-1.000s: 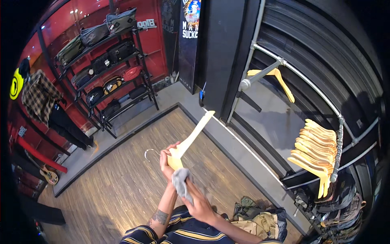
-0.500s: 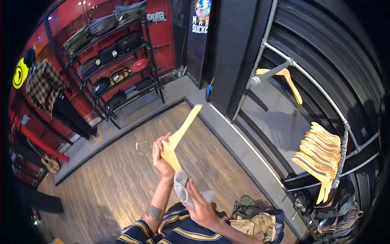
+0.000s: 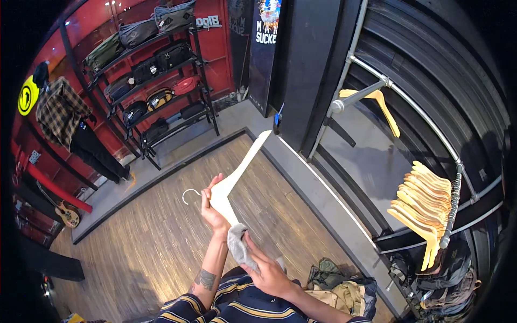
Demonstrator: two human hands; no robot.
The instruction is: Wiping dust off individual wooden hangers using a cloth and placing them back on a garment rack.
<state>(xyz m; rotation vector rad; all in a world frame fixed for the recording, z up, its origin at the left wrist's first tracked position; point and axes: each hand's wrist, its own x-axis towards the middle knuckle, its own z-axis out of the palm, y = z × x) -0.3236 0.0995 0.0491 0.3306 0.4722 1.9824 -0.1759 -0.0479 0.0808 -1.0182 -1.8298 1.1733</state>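
A pale wooden clothes hanger (image 3: 232,180) is held up before me, its metal hook pointing left. My left hand (image 3: 213,211) grips it at the middle, near the base of the hook, with the fingers closed round the wood. A grey cloth (image 3: 237,248) is wrapped over the hanger's lower arm, the one nearest me. My right hand (image 3: 266,273) is closed on that cloth, pressing it to the wood. The end of the lower arm is hidden by the cloth. The other arm slants away to the upper right, uncovered.
Several wooden hangers (image 3: 423,207) hang on a metal rail at the right; one more hanger (image 3: 385,110) hangs farther back. Folded clothes (image 3: 342,296) lie near my right arm. A black shelf (image 3: 161,97) holds bags at the far left, beside a dressed mannequin (image 3: 67,118).
The hanger has tilted slightly in my left hand, and its hook now shows more clearly. My right hand and the cloth have shifted slightly along the lower arm.
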